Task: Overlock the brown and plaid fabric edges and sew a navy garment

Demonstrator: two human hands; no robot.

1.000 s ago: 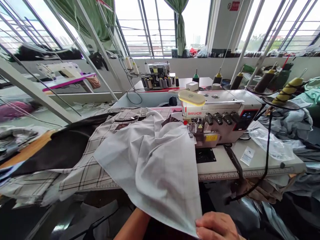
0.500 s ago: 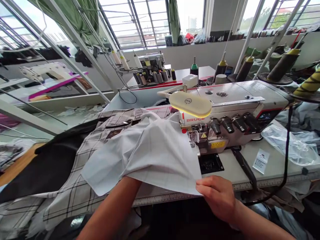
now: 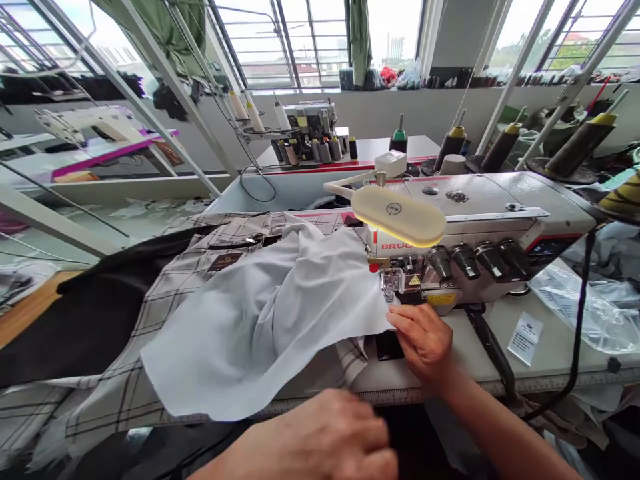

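Light grey fabric (image 3: 260,333) lies in folds over plaid cloth (image 3: 135,360), its right corner close to the needle area of an overlock sewing machine (image 3: 480,213). At that corner my right hand (image 3: 425,340) pinches the fabric's edge just in front of the presser foot (image 3: 389,287). My left hand (image 3: 325,433) is low in front of the table edge, apart from the fabric. Motion blurs its fingers, which look bent, and whether they hold anything cannot be made out. A dark label (image 3: 225,261) shows on the plaid cloth.
A lit lamp (image 3: 400,215) juts out above the needle area. Thread cones (image 3: 503,147) stand behind the machine. To the right lie a white tag (image 3: 525,338) and a clear plastic bag (image 3: 590,313). A black cable (image 3: 580,320) hangs over the table's front edge.
My right hand has carried the fabric's corner forward to the presser foot. My left hand has come out from beneath the fabric and moved right and toward me. The fabric's front edge has shifted.
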